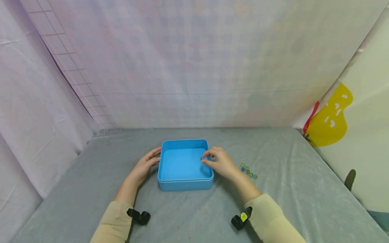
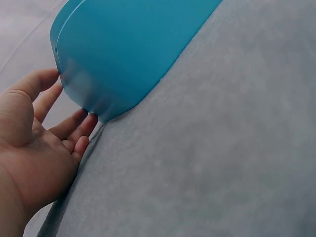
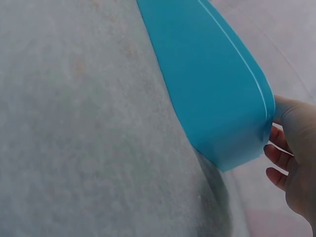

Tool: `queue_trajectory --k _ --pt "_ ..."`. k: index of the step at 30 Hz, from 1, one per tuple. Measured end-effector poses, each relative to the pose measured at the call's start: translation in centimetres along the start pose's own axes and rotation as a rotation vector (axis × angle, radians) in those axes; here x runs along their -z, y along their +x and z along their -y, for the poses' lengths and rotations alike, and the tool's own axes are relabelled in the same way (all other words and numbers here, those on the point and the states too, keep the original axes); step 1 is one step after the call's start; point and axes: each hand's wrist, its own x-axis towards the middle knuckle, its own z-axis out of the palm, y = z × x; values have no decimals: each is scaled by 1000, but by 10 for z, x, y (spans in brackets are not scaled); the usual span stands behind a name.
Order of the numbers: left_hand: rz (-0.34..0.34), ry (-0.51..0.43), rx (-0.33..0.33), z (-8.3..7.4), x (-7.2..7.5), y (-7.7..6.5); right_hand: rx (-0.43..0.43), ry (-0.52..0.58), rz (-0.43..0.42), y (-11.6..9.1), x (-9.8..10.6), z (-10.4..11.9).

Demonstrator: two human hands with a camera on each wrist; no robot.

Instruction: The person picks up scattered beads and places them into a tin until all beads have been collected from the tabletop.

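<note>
A light-blue square box [image 1: 183, 165] without a lid stands on the grey cloth, its floor bare. Against its left wall rest the fingertips of my left hand [image 1: 146, 167], the fingers fairly straight; the left wrist view shows this hand [image 2: 44, 143] touching the box's side [image 2: 118, 54]. My right hand [image 1: 222, 163] is over the right rim, pinching a small dark marble [image 1: 202, 158] between thumb and finger just inside the box. In the right wrist view, the box wall [image 3: 217, 84] hides the tips of that hand [image 3: 298, 148] and the marble.
Several glass marbles [image 1: 248, 171], green, blue and brownish, lie on the grey cloth [image 1: 188, 216] right of the box, beside my right forearm. A pale checked curtain [image 1: 188, 67] hangs behind the table. A yellow gourd shape [image 1: 329, 121] marks the right-hand curtain.
</note>
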Motion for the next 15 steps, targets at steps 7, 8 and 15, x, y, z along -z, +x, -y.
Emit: queue_trajectory --k 7,8,15 --pt "7 0 3 0 0 0 -6 4 0 2 -3 0" --pt "8 1 2 0 0 0 -6 3 -1 2 -4 -1" --pt "1 -4 1 0 0 0 -20 1 -20 4 -7 -1"
